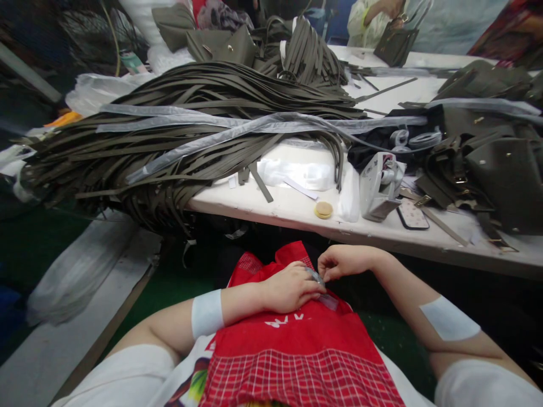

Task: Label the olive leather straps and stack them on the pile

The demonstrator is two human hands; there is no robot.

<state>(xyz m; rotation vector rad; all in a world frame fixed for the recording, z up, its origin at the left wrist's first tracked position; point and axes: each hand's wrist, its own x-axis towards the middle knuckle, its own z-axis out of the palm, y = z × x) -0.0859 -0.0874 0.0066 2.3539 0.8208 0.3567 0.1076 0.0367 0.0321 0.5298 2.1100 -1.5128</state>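
Observation:
My left hand (291, 289) rests on a red apron (305, 345) in my lap, fingers curled round a small clear strip of tape or film (319, 284). My right hand (344, 262) meets it from the right and pinches the strip's upper end. Both hands are below the edge of the white table (292, 212). A white band wraps my left wrist and a white patch sits on my right forearm.
A big heap of olive leather straps (190, 124) with grey tape strips covers the table's left. A tape dispenser (379, 186), a phone (412, 215), a round yellow disc (323, 210) and olive bag parts (496, 164) lie right. Another person holds a bag (395, 42) at the back.

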